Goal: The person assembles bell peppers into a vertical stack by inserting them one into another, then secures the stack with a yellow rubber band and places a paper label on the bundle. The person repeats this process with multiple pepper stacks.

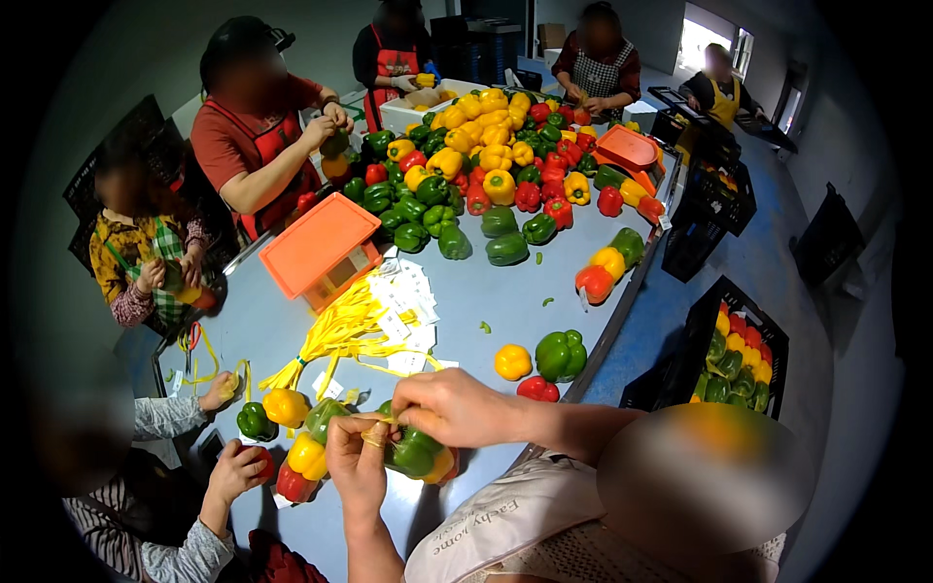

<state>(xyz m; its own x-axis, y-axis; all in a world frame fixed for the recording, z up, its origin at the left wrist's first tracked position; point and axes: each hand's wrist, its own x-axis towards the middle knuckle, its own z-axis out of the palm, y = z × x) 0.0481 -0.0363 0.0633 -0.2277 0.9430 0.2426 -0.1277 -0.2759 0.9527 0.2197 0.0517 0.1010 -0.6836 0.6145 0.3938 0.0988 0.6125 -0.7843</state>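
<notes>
Both my hands are low in the middle of the head view, over a set of green, yellow and red peppers that appears bundled together. My left hand (356, 464) is closed, its fingertips pinching a thin yellow strip (374, 417). Just right of it, my right hand (449, 406) also pinches the strip, fingers bent down. Right under them lies a green pepper (416, 453), partly covered by my fingers. Left of my hands rest a yellow pepper (306, 456) and a red pepper (295, 483). Beyond, a yellow pepper (512, 361) and a green pepper (561, 357) lie loose.
Yellow strips with white tags (345, 325) fan out beside an orange bin (321, 248). A large pepper heap (486, 146) covers the table's far end. At lower left, a co-worker's hand (236, 471) holds a red pepper. Packed peppers fill a black crate (775, 333) at right.
</notes>
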